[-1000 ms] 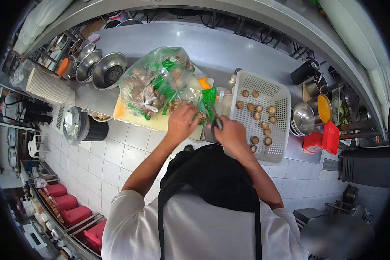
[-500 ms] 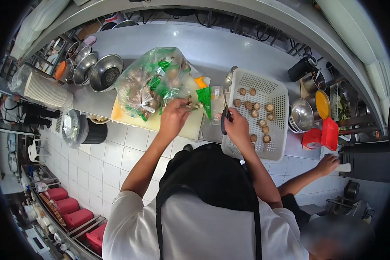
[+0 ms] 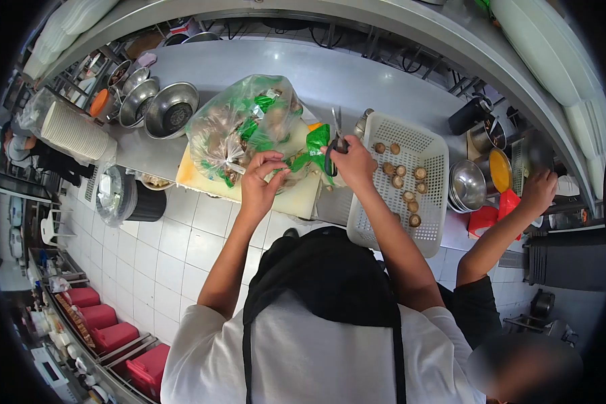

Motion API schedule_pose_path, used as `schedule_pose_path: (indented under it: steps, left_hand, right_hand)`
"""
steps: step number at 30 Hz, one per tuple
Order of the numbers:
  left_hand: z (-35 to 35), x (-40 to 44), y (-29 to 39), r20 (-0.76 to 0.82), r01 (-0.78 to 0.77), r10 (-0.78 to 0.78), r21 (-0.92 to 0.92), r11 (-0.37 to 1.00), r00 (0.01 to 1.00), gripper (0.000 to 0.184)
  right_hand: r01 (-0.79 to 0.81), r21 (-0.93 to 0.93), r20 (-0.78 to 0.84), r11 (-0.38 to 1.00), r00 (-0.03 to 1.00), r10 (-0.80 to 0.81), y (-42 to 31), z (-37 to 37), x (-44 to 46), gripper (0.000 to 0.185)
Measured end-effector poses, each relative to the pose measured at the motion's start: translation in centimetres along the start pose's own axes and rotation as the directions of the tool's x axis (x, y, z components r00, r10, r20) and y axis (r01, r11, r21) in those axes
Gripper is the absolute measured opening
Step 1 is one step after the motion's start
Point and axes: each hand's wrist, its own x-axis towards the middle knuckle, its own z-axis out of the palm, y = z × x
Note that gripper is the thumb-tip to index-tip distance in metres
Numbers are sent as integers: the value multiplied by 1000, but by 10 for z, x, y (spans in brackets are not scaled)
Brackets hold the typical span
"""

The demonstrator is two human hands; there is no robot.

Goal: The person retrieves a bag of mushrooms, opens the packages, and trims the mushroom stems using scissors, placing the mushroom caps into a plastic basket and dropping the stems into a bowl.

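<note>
My right hand (image 3: 354, 163) is wrapped round black-handled scissors (image 3: 337, 124), their blades pointing away from me. Beside the scissors lies a crumpled green-and-clear plastic bag (image 3: 316, 143); whether my fingers touch it, I cannot tell. My left hand (image 3: 261, 178) is open, thumb and fingers curved apart, over the near edge of the pale cutting board (image 3: 286, 198). Close to those fingertips are small bits, too indistinct to name. A large knotted clear bag of mushrooms (image 3: 242, 128) with green printing rests on the board. Trimmed mushrooms (image 3: 398, 176) sit in the white perforated basket (image 3: 434, 155).
Steel bowls (image 3: 172, 111) stand at the left of the steel counter (image 3: 357, 81). At the right are stacked bowls (image 3: 467, 182), pots and a red container (image 3: 481, 221). A co-worker's arm (image 3: 501, 232) reaches in there. A black bin (image 3: 148, 202) stands below left.
My left hand's fingers have parted from the stem-like bits they held. My right hand has moved left and away from me with the scissors. The co-worker's arm has risen towards the shelf.
</note>
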Motion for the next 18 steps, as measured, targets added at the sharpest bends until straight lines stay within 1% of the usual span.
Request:
schedule_pose_path:
  steps: [1,2,4,7,8,10,13,15,16,17,18]
  left_hand:
    - [0,-4,-1,-6,4,-3,16,1000,1000,17]
    - [-2,-7,0,3,-16,16,62,998,1000,17]
    - [-8,-11,6,18,-51,49,157,986,999,17]
    - [-21,-6,17,144,-211,179,255,943,973,18]
    - [-23,-5,18,167,-262,224,262,929,960,19]
    - [-24,-1,22,215,-368,317,268,890,924,20]
    - [-23,3,34,191,-420,379,267,868,905,18]
    - [-23,3,33,233,-425,363,334,841,902,17]
    - [-22,4,32,254,-429,354,368,825,900,17]
    - [-20,4,32,256,-412,333,387,825,908,16]
    - [-17,4,32,258,-396,312,405,825,914,16]
  right_hand:
    - [9,13,25,1000,1000,-9,5,9,3,49]
    - [-50,165,81,985,996,37,11,19,6,45]
    - [-184,442,217,878,972,95,10,32,9,40]
    - [-171,628,229,759,973,29,-12,35,10,38]
    - [-132,598,224,790,975,-6,-26,29,11,39]
    - [-71,628,254,775,960,-118,-43,29,22,41]
    - [-1,650,321,760,907,-274,-76,26,38,44]
    - [21,695,378,719,840,-389,-103,20,45,45]
    - [51,667,403,743,815,-417,-113,20,49,46]
    - [90,632,439,770,777,-451,-126,13,49,43]
    - [176,639,415,748,741,-528,-130,19,53,41]
